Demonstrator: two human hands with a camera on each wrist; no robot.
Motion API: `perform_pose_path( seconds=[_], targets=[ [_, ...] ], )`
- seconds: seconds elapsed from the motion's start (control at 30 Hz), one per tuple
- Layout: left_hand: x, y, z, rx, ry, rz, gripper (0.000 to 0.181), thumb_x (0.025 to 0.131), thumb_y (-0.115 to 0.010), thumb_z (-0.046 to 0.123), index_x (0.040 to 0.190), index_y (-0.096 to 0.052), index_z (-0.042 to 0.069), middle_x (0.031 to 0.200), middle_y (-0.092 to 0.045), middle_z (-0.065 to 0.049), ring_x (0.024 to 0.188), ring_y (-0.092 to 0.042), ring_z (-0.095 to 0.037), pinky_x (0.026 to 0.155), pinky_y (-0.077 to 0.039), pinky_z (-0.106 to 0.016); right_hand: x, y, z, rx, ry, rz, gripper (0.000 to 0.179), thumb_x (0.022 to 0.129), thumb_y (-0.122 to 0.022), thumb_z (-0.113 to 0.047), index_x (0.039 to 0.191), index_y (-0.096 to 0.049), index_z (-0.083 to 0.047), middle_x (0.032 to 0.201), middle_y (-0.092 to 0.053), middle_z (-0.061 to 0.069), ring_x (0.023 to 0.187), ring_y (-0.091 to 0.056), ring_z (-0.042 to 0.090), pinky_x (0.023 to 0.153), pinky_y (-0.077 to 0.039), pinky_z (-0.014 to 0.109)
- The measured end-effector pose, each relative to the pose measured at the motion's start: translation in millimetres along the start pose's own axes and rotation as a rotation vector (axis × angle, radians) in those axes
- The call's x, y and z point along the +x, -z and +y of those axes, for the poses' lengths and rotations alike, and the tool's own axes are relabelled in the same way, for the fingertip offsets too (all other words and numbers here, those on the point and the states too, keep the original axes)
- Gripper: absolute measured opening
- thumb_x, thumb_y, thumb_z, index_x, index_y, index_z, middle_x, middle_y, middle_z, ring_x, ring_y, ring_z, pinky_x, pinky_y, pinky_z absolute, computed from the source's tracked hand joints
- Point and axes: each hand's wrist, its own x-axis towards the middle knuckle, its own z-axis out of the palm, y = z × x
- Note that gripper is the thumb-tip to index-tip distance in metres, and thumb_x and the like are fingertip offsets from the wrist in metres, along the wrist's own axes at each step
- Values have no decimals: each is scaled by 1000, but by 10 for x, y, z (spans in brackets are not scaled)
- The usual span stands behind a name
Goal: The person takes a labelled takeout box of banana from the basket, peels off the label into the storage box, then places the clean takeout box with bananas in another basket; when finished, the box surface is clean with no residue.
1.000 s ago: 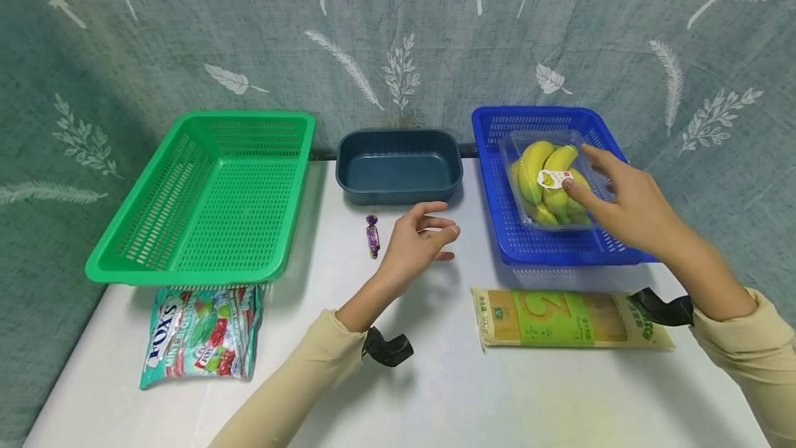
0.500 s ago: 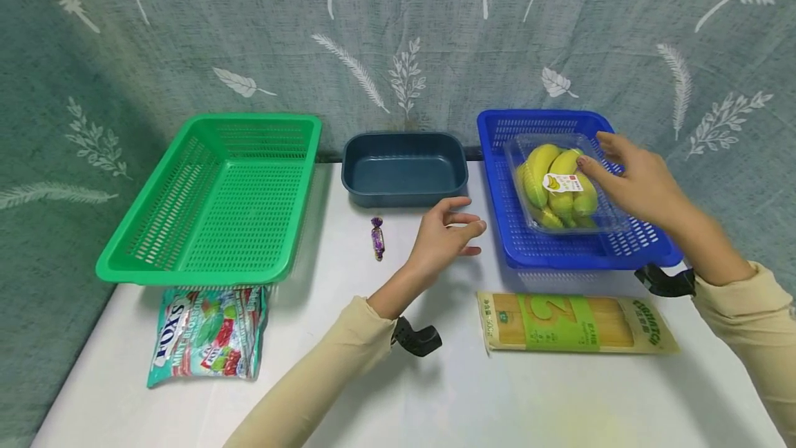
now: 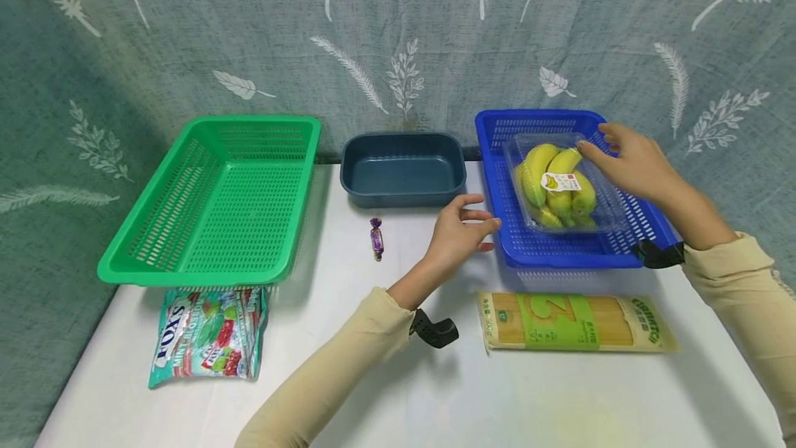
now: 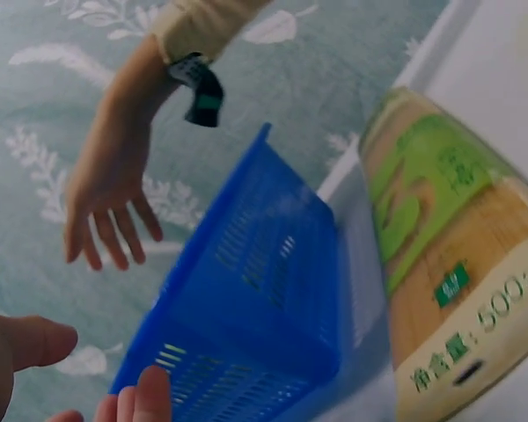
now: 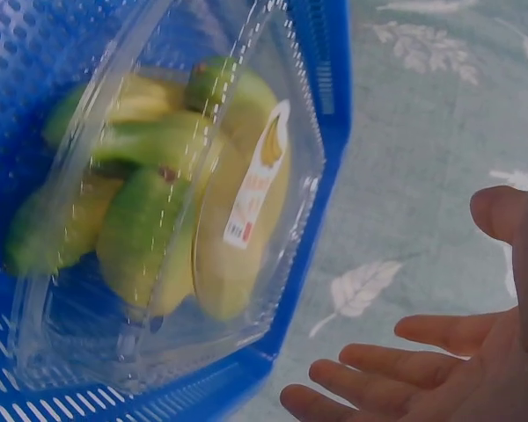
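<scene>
A clear plastic box of bananas (image 3: 556,185) lies inside the blue basket (image 3: 541,258), with a white label on its lid. My right hand (image 3: 637,163) hovers over the basket's right side, its thumb overlapping the box's upper right edge in the head view. From the right wrist, that hand (image 5: 440,352) shows spread fingers apart from the box of bananas (image 5: 158,185). My left hand (image 3: 460,232) hangs over the table by the basket's left wall, fingers loosely bent and holding nothing. Its thumb (image 4: 44,341) and fingertips show beside the blue basket (image 4: 273,264) in the left wrist view.
A pack of spaghetti (image 3: 575,322) lies in front of the blue basket. A dark teal bin (image 3: 403,198) stands at the back middle, with a purple wrapped candy (image 3: 376,239) before it. Leftward are a green basket (image 3: 193,275) and a Fox's candy bag (image 3: 208,337).
My left hand has moved right, from near the wrapped candy to the blue basket's left wall. My right hand has drawn back to the right from over the banana box.
</scene>
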Motion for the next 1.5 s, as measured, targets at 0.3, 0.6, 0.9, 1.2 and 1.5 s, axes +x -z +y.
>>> perform_pose_path(
  seconds=[0.3,0.6,0.9,1.2,1.5],
  targets=[
    [82,-59,-69,2,17,1,53,88,-74,-1,137,-54,4,102,-62,-9,94,-69,-31,72,-60,-44,253,33,97,-17,-69,-70,88,102,-37,-58,151,-24,14,141,-38,43,128,-38,58,98,-34,70],
    [118,-131,-124,6,36,19,60,84,-71,-11,138,-52,7,99,-61,-10,77,-65,-17,60,-60,-33,440,27,257,-16,-130,-140,95,100,-32,-64,150,-20,17,147,-28,43,132,-29,60,103,-29,71],
    [119,-129,-127,20,41,10,61,86,-71,-10,141,-52,7,101,-60,-10,80,-67,-24,60,-60,-33,514,-26,363,111,-207,-242,99,100,-32,-65,150,-13,19,151,-17,43,128,-36,58,88,-52,58],
    [106,-130,-116,3,55,4,59,85,-70,-11,139,-53,7,99,-60,-9,80,-67,-26,59,-59,-32,606,-115,432,172,-241,-338,95,102,-37,-59,150,-14,19,110,-54,34,93,-56,40,89,-50,59],
    [116,-121,-124,-19,62,-5,58,85,-70,-12,138,-55,7,100,-59,-8,76,-65,-22,59,-60,-33,662,-218,422,222,-297,-415,90,103,-46,-49,148,-12,21,109,-40,31,73,-49,26,80,-57,52]
  ],
)
